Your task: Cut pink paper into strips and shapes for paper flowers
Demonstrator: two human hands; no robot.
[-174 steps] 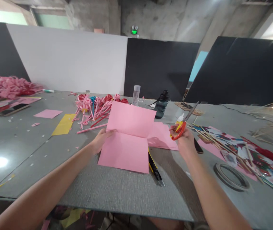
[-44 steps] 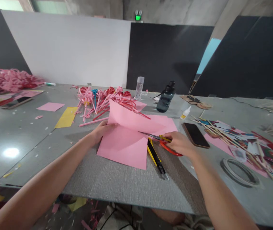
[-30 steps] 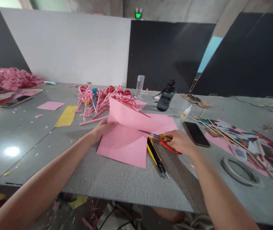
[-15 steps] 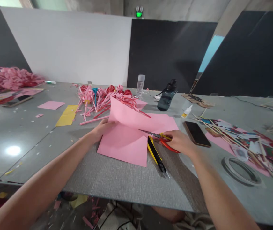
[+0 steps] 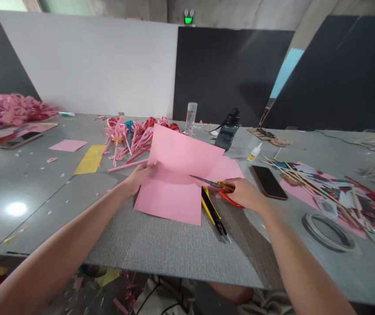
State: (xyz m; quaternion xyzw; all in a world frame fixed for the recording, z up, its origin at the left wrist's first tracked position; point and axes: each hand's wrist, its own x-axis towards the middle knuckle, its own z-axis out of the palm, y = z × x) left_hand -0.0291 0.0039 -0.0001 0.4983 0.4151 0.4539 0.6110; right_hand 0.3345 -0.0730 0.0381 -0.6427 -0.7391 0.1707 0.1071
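Observation:
A creased pink paper sheet point(image 5: 171, 192) lies on the grey table point(image 5: 161, 253), its far half raised. My left hand point(image 5: 139, 177) grips the sheet's left edge at the crease. My right hand point(image 5: 245, 193) is closed on red and yellow scissors point(image 5: 215, 183), whose blades point left into the sheet's right edge at the crease. A yellow and black utility knife point(image 5: 213, 212) lies just right of the sheet, below the scissors. More pink paper point(image 5: 228, 168) lies flat behind.
A heap of pink and red paper flowers on sticks point(image 5: 135, 138) lies behind the sheet. Farther back stand a clear bottle point(image 5: 190, 117) and a dark bottle point(image 5: 228, 131). At right are a glue bottle point(image 5: 255, 152), a phone point(image 5: 268, 181), sticks with coloured scraps point(image 5: 325, 188) and a tape ring point(image 5: 327, 225).
The far half of the pink sheet has risen steeper since half a second ago. The scissors came down from the air to the sheet's right edge. My left hand stays at the crease.

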